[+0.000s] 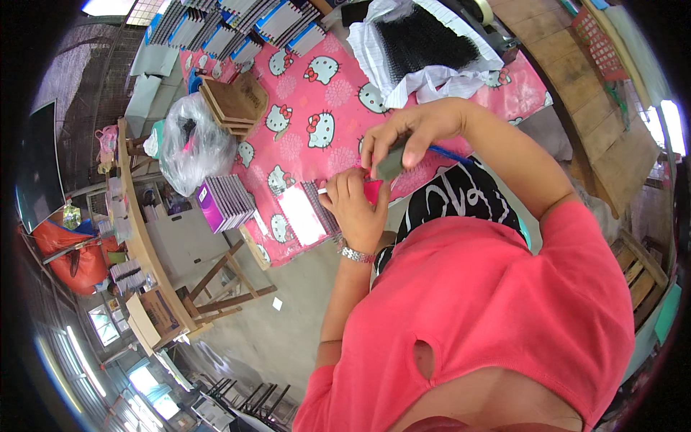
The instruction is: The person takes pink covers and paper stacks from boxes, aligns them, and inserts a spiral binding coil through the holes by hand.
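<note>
My right hand (425, 129) is closed round a grey-green block-like piece (391, 163), thumb on the near side. Just left of it, my left hand (358, 212) curls its fingers and thumb about a small bright pink piece (372, 190), whose kind I cannot make out. The two hands almost meet over the table's near edge. Beside my left fingers lies a stack of spiral-bound notebooks (302, 214) with a shiny pale cover, partly hidden by the hand. A blue strip (450, 154) shows beneath my right wrist.
Purple notebooks (227, 204), a clear plastic bag (194, 140) and brown boards (236, 99) stand at the left of the pink patterned tablecloth (291, 146). Spiral notebooks (237, 25) fill the far left. Black coils (425, 42) lie on a white sack (399, 96) at the far right.
</note>
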Motion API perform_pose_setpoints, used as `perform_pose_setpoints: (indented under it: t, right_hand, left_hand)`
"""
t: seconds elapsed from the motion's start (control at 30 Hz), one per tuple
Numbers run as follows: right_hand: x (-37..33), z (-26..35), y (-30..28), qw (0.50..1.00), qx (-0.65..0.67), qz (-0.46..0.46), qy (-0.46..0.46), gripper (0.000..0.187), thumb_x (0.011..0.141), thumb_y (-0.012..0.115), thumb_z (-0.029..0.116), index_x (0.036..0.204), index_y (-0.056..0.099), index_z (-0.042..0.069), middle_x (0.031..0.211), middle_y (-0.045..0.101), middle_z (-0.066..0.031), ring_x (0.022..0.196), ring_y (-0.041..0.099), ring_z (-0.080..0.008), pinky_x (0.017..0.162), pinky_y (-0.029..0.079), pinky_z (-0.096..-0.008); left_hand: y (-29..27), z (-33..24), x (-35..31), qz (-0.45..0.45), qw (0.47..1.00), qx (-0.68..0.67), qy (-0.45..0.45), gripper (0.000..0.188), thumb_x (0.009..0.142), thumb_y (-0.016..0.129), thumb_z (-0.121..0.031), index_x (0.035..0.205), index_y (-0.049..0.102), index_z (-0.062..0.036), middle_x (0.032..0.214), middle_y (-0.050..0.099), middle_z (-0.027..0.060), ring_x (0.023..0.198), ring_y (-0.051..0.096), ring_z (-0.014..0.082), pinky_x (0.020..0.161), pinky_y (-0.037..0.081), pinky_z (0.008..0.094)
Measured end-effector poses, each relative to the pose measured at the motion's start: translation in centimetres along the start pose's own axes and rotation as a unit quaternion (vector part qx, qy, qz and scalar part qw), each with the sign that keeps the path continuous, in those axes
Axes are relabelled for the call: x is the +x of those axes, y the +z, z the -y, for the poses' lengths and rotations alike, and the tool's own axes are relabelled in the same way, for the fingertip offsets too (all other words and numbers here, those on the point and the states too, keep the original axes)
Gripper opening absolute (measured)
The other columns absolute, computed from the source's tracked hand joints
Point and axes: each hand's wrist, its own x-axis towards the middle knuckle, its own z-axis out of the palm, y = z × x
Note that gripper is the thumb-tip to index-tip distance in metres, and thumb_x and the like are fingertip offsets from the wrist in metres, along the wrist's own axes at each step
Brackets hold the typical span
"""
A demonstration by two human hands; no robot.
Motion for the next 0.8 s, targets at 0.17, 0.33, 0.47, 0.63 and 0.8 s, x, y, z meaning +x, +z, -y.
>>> perform_pose_setpoints:
  t: [0.17,0.33,0.47,0.63,0.8]
  right_hand:
    - [0.1,0.3,0.1,0.986,0.163,0.003,-0.027,0.044,0.078,0.077,0.028,0.113,0.069,0.004,0.122,0.056,-0.0102,0.118,0.051,-0.0233,0.101,0.038,-0.0355]
    - [1.3,0.1,0.1,0.99,-0.129,-0.053,-0.005,0.044,0.074,0.08,0.03,0.107,0.07,0.003,0.12,0.059,-0.0116,0.111,0.054,-0.0239,0.097,0.041,-0.0354]
    - [2.1,0.3,0.8,0.966,0.242,0.088,-0.035,0.044,0.073,0.08,0.033,0.106,0.07,0.006,0.12,0.06,-0.0118,0.108,0.055,-0.0261,0.096,0.042,-0.0367]
    - [2.8,0.1,0.9,0.966,0.244,0.063,-0.065,0.047,0.074,0.079,0.031,0.111,0.068,0.004,0.119,0.06,-0.0116,0.112,0.055,-0.0256,0.096,0.042,-0.0355]
    - [3.7,0.1,0.9,0.996,0.081,0.022,-0.032,0.047,0.074,0.079,0.033,0.108,0.068,0.002,0.115,0.061,-0.0105,0.109,0.056,-0.0236,0.095,0.042,-0.0357]
  left_hand:
    - [-0.2,0.0,0.0,0.003,1.0,-0.003,-0.009,0.043,0.077,0.076,-0.026,0.107,0.055,-0.002,0.105,0.058,0.012,0.106,0.049,0.0342,0.093,0.033,0.0494]
    - [-0.2,1.2,0.4,-0.025,0.999,-0.041,0.001,0.039,0.076,0.076,-0.022,0.105,0.056,-0.0039,0.105,0.057,0.0124,0.105,0.05,0.0337,0.094,0.034,0.0481]
    - [-1.0,2.3,0.5,-0.026,0.994,-0.105,0.0,0.036,0.075,0.076,-0.008,0.103,0.055,-0.002,0.105,0.057,0.0149,0.104,0.05,0.0346,0.092,0.038,0.0449]
    - [-1.0,4.1,-0.1,-0.032,0.988,-0.151,-0.017,0.03,0.076,0.074,-0.004,0.1,0.056,-0.0026,0.105,0.057,0.0139,0.1,0.052,0.0323,0.089,0.04,0.0425]
    - [-1.2,4.8,-0.3,-0.028,0.993,-0.117,-0.002,0.026,0.077,0.071,-0.001,0.099,0.056,-0.0015,0.103,0.056,0.0127,0.094,0.054,0.0289,0.082,0.044,0.0374]
